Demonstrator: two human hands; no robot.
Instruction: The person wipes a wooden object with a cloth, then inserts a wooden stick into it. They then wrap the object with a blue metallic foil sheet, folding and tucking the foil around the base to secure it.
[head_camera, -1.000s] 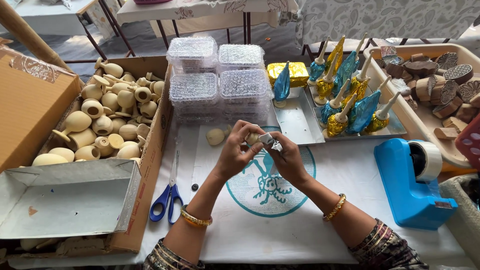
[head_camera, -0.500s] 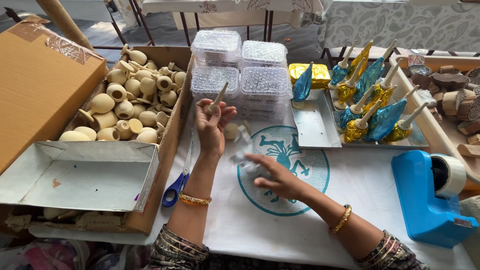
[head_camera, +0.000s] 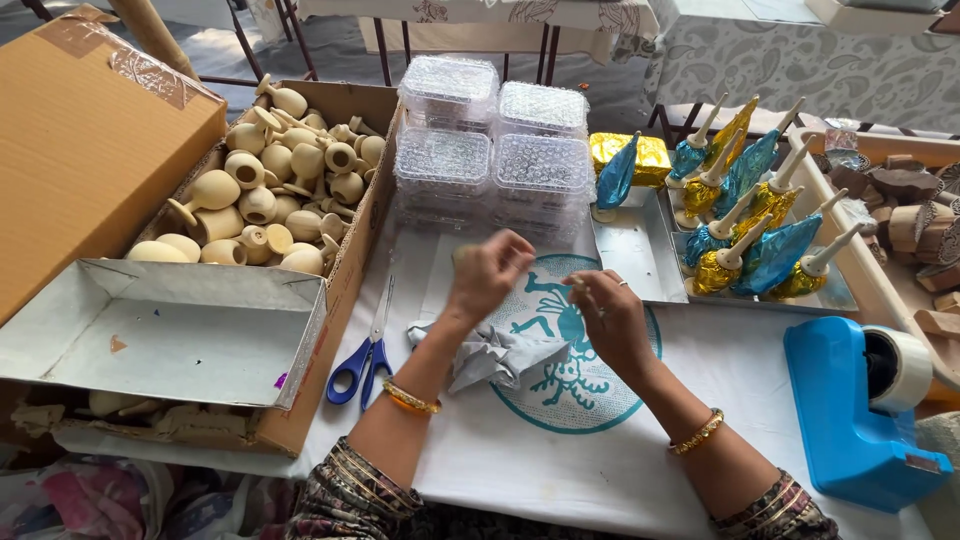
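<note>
**Two hands above a crumpled silver sheet at the middle of the bench**

At the centre of the frame the left hand hangs with its fingers curled loosely inward; it is blurred, and whether anything sits inside the curl cannot be told. Just to its right, the right hand has thumb and fingertips pinched together on something small, too tiny to make out. The two hands are near each other but apart.

Below the left wrist, a crumpled silver foil sheet lies on the white cloth of the bench, partly over a round teal emblem printed on that cloth. Neither hand touches the foil.

Left of the left forearm lie blue-handled scissors, blades pointing up the frame. Further left, an open cardboard box holds many pale wooden pots. At upper centre stand stacked clear plastic containers. To the right, a metal tray carries pieces wrapped in blue and gold foil. At lower right sits a blue tape dispenser.
</note>
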